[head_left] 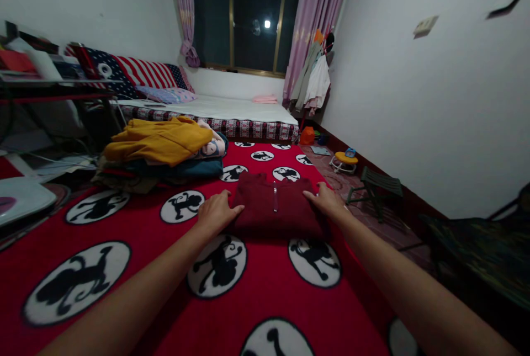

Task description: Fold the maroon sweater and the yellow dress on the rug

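A dark red garment (290,212) with a short zip at its neck lies folded into a compact rectangle on a red blanket (157,256) patterned with black monkeys in white ovals. My left hand (217,212) is at the garment's left edge, thumb and index finger apart, the thumb reaching its side. At the opposite edge is my right hand (327,200), its thumb stretched over the cloth and its index finger pointing away from me. Neither hand is visibly closed round the fabric. The other fingers of both hands are mostly hidden.
A pile of clothes with a mustard-yellow garment (161,138) on top stands at the left. Beyond is a bed (215,106) under the window. Along the right are a folding stool (379,185), a small yellow-topped stool (346,158) and a camouflage-patterned chair (476,245).
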The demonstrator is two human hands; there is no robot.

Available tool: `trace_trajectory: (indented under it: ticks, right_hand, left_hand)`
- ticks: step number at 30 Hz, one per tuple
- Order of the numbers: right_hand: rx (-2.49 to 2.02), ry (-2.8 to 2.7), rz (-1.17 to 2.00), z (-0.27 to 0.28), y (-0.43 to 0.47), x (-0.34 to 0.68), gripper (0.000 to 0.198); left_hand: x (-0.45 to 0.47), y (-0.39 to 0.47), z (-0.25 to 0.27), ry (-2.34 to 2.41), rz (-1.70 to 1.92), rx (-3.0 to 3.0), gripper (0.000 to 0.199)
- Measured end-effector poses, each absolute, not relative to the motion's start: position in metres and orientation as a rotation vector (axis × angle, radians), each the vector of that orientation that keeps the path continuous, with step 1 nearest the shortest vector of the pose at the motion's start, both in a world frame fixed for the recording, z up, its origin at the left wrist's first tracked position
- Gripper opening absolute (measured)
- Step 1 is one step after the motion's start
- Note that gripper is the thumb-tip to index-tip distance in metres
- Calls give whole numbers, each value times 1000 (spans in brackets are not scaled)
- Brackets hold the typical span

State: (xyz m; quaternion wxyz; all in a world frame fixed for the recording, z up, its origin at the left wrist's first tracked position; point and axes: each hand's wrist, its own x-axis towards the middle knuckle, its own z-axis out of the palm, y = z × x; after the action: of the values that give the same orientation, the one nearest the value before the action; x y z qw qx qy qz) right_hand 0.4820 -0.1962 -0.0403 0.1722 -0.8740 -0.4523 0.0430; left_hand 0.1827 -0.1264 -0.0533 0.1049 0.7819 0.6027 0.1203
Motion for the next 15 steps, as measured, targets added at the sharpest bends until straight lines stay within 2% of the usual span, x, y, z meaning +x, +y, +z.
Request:
trace_trajectory:
  ticks: [3,7,11,15]
  right_hand:
    - [-2477,-1254,190,-52,-208,483,69]
    - [-2241,-1105,389,-56,-214,481,70]
    - [-1998,-903,574,-51,-208,474,58]
    - [-1881,-1111,380,-37,-199,459,51]
  left_hand:
    - [181,-127,-58,1754,392,2285,57]
    - [180,-122,-64,1576,475,2044,46]
    - [185,-124,-58,1318,717,1661,30]
    - [211,-151,-41,1222,1022,1899,29]
